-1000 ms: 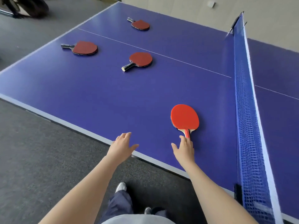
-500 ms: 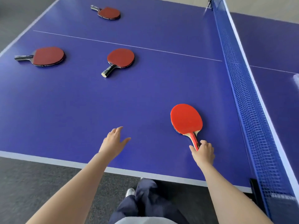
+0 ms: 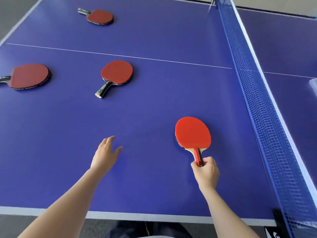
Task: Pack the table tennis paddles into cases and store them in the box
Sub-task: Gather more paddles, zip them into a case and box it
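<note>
Right hand (image 3: 205, 172) round paddle (image 3: 193, 133) handle

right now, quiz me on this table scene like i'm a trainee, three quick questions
1. True or false: the right hand grips the handle of the bright red paddle.
2. How many paddles show on the table, counting that one?
3. The left hand is: A) gripping a paddle B) open, holding nothing C) curled into a fist.

Key
1. True.
2. Four: three darker red paddles plus the bright one.
3. B.
</note>
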